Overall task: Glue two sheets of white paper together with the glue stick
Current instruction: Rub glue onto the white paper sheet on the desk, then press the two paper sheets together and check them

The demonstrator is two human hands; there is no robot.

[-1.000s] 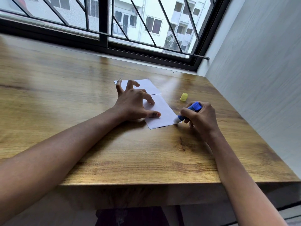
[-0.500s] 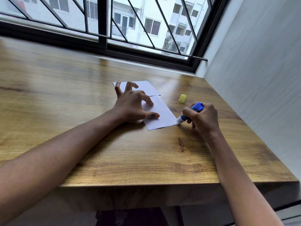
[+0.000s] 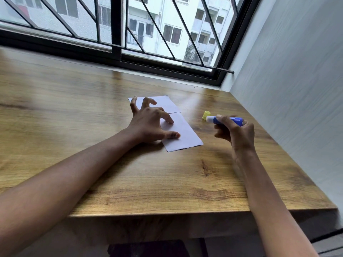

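Centrally, the left hand (image 3: 150,123) spreads its fingers, thumb and fingertips pressing the nearer paper sheet (image 3: 185,136) onto the tabletop (image 3: 92,127). At center right, the right hand (image 3: 235,134) grips the blue glue stick (image 3: 225,120), tip beside the yellow cap (image 3: 206,115). The second sheet (image 3: 167,103) lies just behind.

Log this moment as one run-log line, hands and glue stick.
left hand: fingertips press near sheet | right hand: holds uncapped glue stick above table | yellow cap, far sheet: on table
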